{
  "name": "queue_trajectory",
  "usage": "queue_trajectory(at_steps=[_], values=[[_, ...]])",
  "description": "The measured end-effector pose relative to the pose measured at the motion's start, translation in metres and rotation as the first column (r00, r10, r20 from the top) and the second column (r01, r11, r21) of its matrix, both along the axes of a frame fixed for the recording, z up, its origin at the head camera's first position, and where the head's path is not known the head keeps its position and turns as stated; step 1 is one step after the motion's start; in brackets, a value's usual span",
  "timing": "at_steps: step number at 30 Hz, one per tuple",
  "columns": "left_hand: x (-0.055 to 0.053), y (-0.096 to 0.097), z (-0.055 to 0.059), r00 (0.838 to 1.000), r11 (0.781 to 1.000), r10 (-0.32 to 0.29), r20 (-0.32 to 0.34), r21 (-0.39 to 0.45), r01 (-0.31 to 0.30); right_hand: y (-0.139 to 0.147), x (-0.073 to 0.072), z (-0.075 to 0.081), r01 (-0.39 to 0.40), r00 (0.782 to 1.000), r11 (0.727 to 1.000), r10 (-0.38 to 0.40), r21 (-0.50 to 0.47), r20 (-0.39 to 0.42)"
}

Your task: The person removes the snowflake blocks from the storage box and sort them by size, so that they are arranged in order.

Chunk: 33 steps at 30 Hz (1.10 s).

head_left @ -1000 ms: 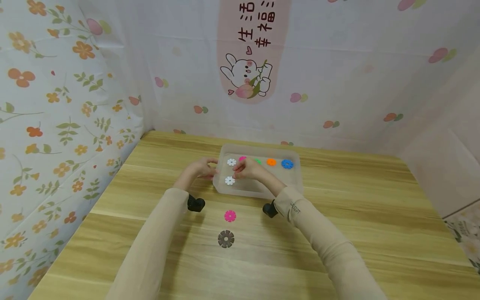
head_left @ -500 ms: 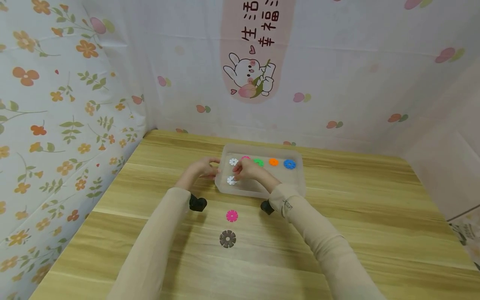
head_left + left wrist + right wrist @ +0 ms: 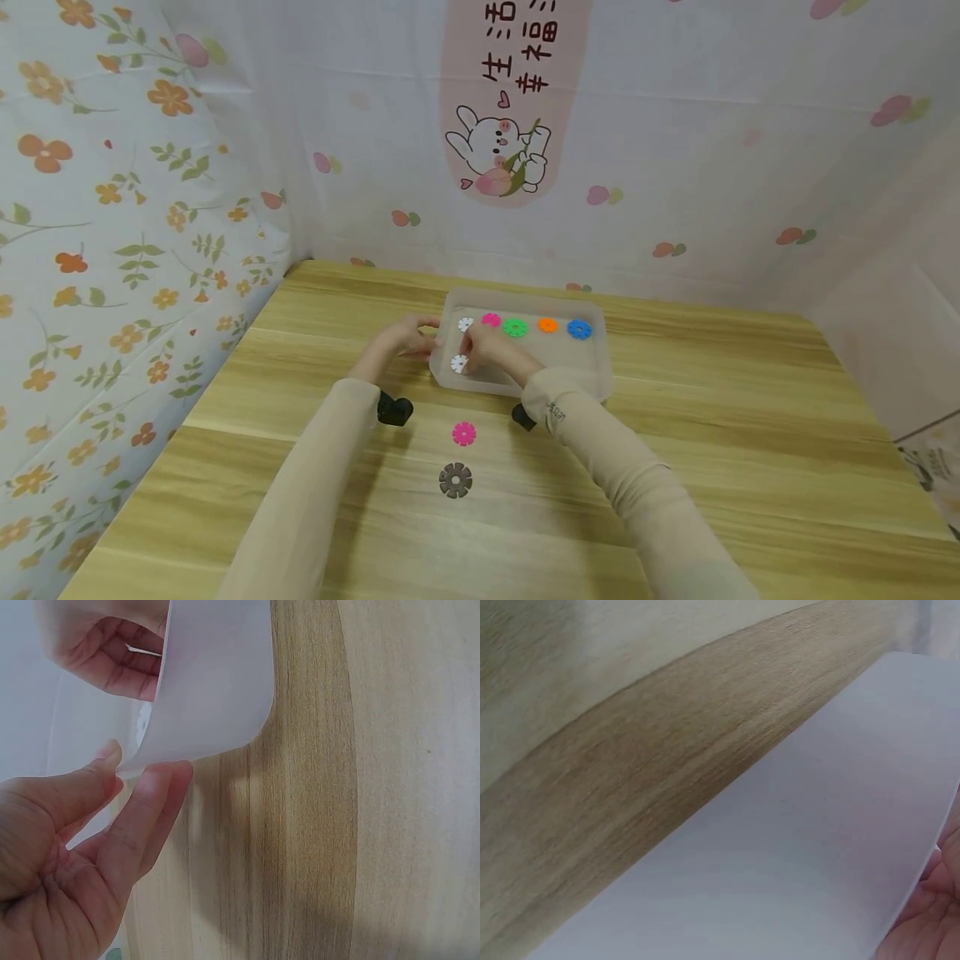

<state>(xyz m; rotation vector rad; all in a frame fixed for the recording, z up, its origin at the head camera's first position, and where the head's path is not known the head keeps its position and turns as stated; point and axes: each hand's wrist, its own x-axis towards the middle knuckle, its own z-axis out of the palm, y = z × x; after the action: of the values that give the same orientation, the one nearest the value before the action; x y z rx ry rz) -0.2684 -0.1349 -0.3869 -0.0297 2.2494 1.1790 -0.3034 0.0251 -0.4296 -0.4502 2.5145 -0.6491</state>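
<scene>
The right hand (image 3: pixel 486 346) is down inside a rectangular, translucent frosted plastic tray (image 3: pixel 566 358), fingers curled and tips right up at the edge of a small white notched plastic disc (image 3: pixel 458 363). That disc sits just left of the fingertips, round with little slots cut all around its rim, kinda snowflake-ish. The fingers cover its right side, so I honestly can't tell if it's pinched or only touched.

The left hand (image 3: pixel 408 337) pinches the tray's left end, thumb on the inside, fingers on the outside.

Just beyond the right hand there's a second white notched disc (image 3: pixel 464 324), then a pink notched disc (image 3: pixel 491 319) and a bigger green notched disc (image 3: pixel 510 330). Further right of that hand are an orange notched disc (image 3: pixel 543 326) and a blue notched disc (image 3: pixel 573 331).

Hard to make out: the left wrist view gets only a blurry sliver of white disc behind the tray wall, and the right wrist view is mostly milky plastic, with a slice of hand cut off at the edge.
</scene>
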Motion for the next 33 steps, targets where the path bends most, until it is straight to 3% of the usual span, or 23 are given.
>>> queue_trajectory(at_steps=[1,3,5,6,7,8,11,12,14,15,16,19,21,22,23,25,28,30,33], values=[[0.003,-0.001,0.003,1.000,1.000,-0.007,-0.005,0.021,0.007,0.000,-0.005,-0.009,0.002,1.000,1.000,-0.002,-0.008,-0.012],[0.006,0.000,0.008,1.000,1.000,-0.009,0.002,0.030,0.009,0.004,-0.024,-0.041,-0.015,0.998,0.998,0.012,-0.058,-0.056],[0.005,-0.001,0.006,1.000,1.000,-0.008,0.000,0.028,0.008,0.004,-0.029,-0.052,-0.013,0.997,0.999,0.010,-0.044,-0.075],[0.002,-0.001,0.002,1.000,1.000,-0.008,0.000,0.030,0.008,0.005,-0.036,-0.062,-0.018,0.998,0.999,0.014,-0.050,-0.066],[-0.003,-0.004,-0.009,1.000,0.998,-0.012,-0.008,0.054,0.012,0.006,-0.043,-0.072,-0.021,0.998,0.998,0.018,-0.052,-0.062],[-0.014,-0.007,-0.023,1.000,0.998,-0.013,-0.013,0.059,0.014,0.008,-0.043,-0.072,-0.035,0.997,0.996,0.029,-0.082,-0.072],[-0.049,-0.021,-0.074,0.999,0.995,-0.025,-0.025,0.100,0.027,0.005,-0.016,-0.029,0.010,1.000,0.999,-0.010,-0.043,-0.005],[-0.059,-0.025,-0.088,0.999,0.993,-0.033,-0.022,0.113,0.036,0.005,-0.015,-0.026,0.028,1.000,0.998,-0.027,-0.048,0.013],[-0.076,-0.030,-0.108,0.999,0.992,-0.038,-0.019,0.121,0.041,0.005,0.002,-0.006,0.052,0.999,0.996,-0.052,-0.066,0.008],[-0.077,-0.030,-0.109,0.999,0.990,-0.043,-0.018,0.133,0.045,0.003,0.013,0.009,0.084,0.996,0.996,-0.082,-0.037,0.032],[-0.073,-0.029,-0.103,0.999,0.991,-0.042,-0.024,0.123,0.044,0.003,0.018,0.016,0.094,0.995,0.994,-0.091,-0.056,0.048],[-0.045,-0.017,-0.063,1.000,0.997,-0.022,-0.016,0.071,0.023,0.005,0.021,0.019,0.102,0.992,0.989,-0.093,-0.105,0.091],[-0.027,-0.010,-0.038,1.000,0.999,-0.014,-0.017,0.040,0.014,0.006,0.015,0.012,0.091,0.990,0.986,-0.075,-0.140,0.117],[-0.017,-0.006,-0.024,1.000,1.000,-0.003,-0.009,0.004,0.003,0.007,0.006,-0.001,0.074,0.990,0.983,-0.052,-0.170,0.128],[-0.012,-0.004,-0.018,1.000,1.000,-0.005,-0.009,0.005,0.005,0.009,-0.004,-0.016,0.061,0.991,0.979,-0.036,-0.194,0.128],[-0.006,-0.003,-0.010,1.000,1.000,-0.005,-0.009,0.001,0.005,0.012,-0.027,-0.049,0.024,0.993,0.970,0.005,-0.242,0.117],[-0.004,-0.002,-0.006,1.000,1.000,-0.004,-0.001,0.009,0.004,0.017,-0.060,-0.094,0.006,0.993,0.959,0.027,-0.283,0.111],[-0.005,-0.003,-0.006,1.000,1.000,0.001,0.006,0.010,-0.001,0.020,-0.064,-0.098,-0.001,0.995,0.957,0.030,-0.289,0.097],[-0.005,-0.003,-0.007,1.000,1.000,0.008,0.016,0.015,-0.009,0.025,-0.056,-0.083,-0.003,0.996,0.952,0.032,-0.307,0.089]])
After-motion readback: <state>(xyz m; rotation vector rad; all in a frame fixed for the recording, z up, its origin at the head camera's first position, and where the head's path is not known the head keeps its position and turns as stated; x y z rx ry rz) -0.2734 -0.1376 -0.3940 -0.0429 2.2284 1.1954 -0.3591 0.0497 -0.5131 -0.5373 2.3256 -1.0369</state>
